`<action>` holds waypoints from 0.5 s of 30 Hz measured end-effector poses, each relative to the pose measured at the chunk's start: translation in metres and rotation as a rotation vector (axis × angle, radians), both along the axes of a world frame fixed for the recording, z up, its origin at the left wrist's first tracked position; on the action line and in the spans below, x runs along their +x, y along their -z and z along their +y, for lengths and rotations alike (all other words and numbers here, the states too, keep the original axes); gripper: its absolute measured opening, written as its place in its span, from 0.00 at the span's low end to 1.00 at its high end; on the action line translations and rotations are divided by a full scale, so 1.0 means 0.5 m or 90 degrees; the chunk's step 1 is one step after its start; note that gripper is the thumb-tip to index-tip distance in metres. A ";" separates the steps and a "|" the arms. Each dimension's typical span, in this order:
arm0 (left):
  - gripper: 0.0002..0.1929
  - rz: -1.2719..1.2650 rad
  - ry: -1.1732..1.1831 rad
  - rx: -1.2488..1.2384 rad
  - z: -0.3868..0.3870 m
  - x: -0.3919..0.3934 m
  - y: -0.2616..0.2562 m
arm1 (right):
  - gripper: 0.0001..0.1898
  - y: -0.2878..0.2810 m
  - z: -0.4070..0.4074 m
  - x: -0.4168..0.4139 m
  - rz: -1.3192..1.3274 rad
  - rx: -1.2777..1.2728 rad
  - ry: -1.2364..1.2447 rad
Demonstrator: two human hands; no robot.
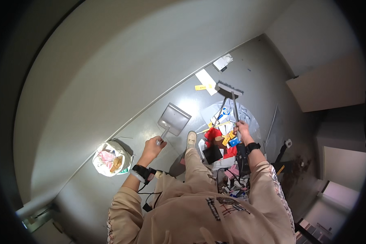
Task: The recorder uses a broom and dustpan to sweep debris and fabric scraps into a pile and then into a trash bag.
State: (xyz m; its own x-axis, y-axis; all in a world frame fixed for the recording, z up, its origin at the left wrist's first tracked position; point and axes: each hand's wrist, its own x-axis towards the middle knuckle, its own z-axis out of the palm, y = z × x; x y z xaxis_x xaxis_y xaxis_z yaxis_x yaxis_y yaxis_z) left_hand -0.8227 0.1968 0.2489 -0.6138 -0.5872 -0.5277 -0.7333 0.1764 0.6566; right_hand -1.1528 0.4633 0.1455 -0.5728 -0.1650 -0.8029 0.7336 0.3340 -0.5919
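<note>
My left hand (154,146) grips the handle of a grey dustpan (174,118), whose pan is over the grey floor near the wall. The handle of a broom (230,88) is in my right hand (242,131); its bristled head points away from me, beside a white sheet (206,80) and a yellow strip (202,87). Below the broom handle lies a heap of litter: a clear plastic sheet (247,117), red material (214,134), a black flat piece (213,154) and a blue box (234,141). I cannot tell whether the bristles touch the floor.
A white sack (112,158) filled with rubbish stands against the wall on the left. Small scraps (233,186) lie near my legs. A white box (222,63) rests by the wall farther off. At right are a tan panel (329,85) and brown stains (299,167) on the floor.
</note>
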 end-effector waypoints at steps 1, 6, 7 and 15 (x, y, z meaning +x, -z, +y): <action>0.12 -0.005 0.005 0.000 -0.006 -0.044 0.001 | 0.21 0.014 -0.014 -0.042 0.008 0.005 0.001; 0.12 -0.078 -0.096 0.137 -0.026 -0.184 0.070 | 0.22 0.127 -0.074 -0.160 -0.041 -0.055 0.067; 0.12 -0.077 -0.090 0.138 -0.030 -0.201 0.090 | 0.22 0.145 -0.084 -0.164 -0.010 0.007 -0.007; 0.10 -0.091 -0.010 0.001 -0.081 -0.282 0.149 | 0.22 0.069 -0.047 0.026 -0.102 0.108 -0.322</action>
State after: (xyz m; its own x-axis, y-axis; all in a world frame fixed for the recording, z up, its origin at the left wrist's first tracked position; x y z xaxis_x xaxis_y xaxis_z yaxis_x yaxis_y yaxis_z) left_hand -0.9639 0.1562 0.1746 -0.5229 -0.5954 -0.6100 -0.8220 0.1628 0.5457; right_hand -1.1399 0.4397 0.1108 -0.3242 -0.2481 -0.9129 0.5332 0.7492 -0.3930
